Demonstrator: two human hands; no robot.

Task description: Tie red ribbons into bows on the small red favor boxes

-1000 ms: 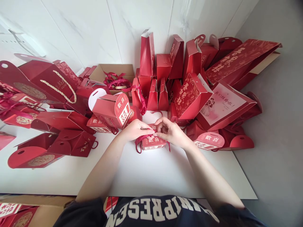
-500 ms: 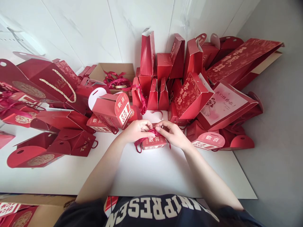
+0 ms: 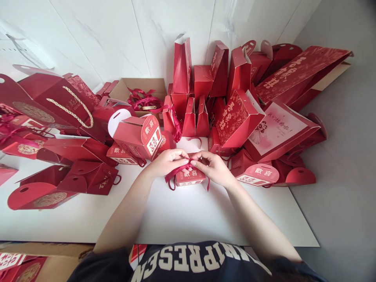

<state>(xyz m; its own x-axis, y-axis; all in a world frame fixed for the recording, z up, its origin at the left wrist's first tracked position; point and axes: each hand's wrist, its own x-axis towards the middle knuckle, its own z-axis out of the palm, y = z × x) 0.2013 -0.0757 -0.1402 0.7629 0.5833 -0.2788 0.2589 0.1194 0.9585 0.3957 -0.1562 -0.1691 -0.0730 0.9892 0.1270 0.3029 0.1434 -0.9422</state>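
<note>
A small red gift box [image 3: 190, 179] with pale Chinese characters lies in front of me on the white table [image 3: 188, 215]. Over its top runs a dark pink ribbon [image 3: 176, 170], with one end hanging at the left and another at the right. Both hands meet at the middle of this ribbon. My left hand [image 3: 169, 162] pinches it between thumb and fingers. From the other side my right hand [image 3: 212, 166] is closed on the ribbon too, its thumb over the box top. The fingers partly hide the ribbon where they meet. A red cord [image 3: 172, 185] loops down at the box's left.
Behind my hands stand several red paper boxes [image 3: 182, 70], beside an open cardboard box [image 3: 120, 88] of loose ribbons. More red boxes crowd the left, one with a rope handle [image 3: 70, 111]. At the right are printed boxes [image 3: 279, 129] near a grey wall [image 3: 346, 164].
My fingertips have shifted slightly on the ribbon, and its knot area is drawn closer together between them. The right ribbon end hangs a little further left. The box has barely moved.
</note>
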